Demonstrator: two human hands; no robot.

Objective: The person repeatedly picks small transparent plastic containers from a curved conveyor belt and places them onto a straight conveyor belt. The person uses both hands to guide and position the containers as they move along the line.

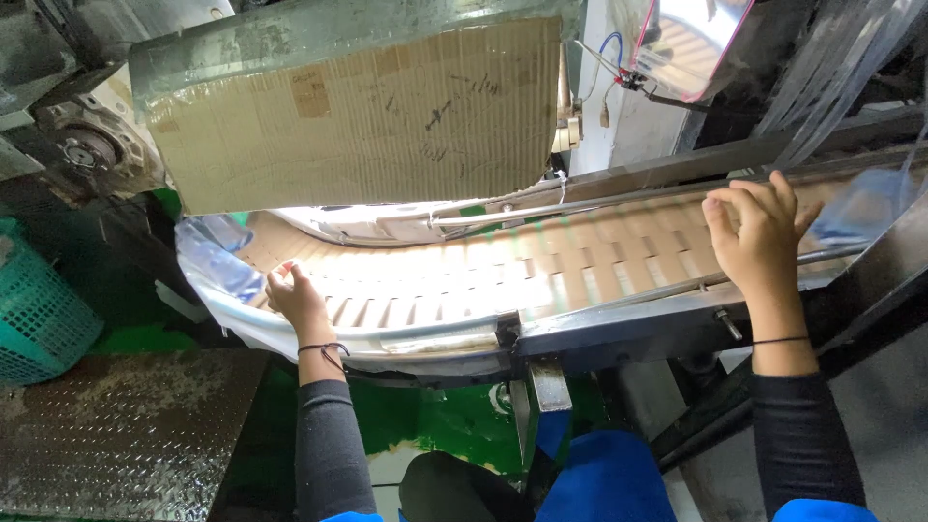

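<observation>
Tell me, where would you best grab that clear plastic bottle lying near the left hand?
Likely around the middle of its body. The bottle lies on its side at the belt's curved end, so the left hand, just beside it, could come from the right and wrap its rounded side.

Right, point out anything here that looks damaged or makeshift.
A creased, taped cardboard sheet hangs over the curved conveyor belt like an improvised cover, with a torn lower right corner. The left hand and right hand rest at the belt's rails.

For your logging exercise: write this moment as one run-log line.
left hand: on bottle | right hand: over conveyor, near blurred bottle | cardboard above belt
</observation>
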